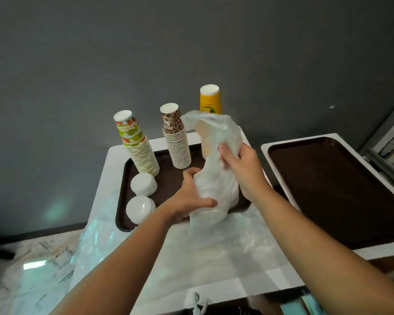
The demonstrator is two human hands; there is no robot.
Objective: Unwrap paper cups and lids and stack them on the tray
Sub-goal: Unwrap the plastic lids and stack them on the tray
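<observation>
A dark brown tray (168, 178) on a white table holds three upturned stacks of paper cups: a green-and-red stack (138, 146), a leopard-print stack (176, 139) and a yellow stack (210, 101), partly hidden by plastic. Two stacks of white lids (143, 184) (139, 209) sit at the tray's left front. Over the tray's right front I hold a translucent plastic bag (216, 176) with white lids faintly showing inside. My left hand (192, 195) grips its lower part. My right hand (241, 164) pinches the plastic higher up.
A second brown tray (341, 189) lies on another white table to the right. Loose clear plastic wrap (216, 251) covers the near tabletop, and more lies at the left (93, 253). A grey wall stands behind. Shelving shows at the far right edge.
</observation>
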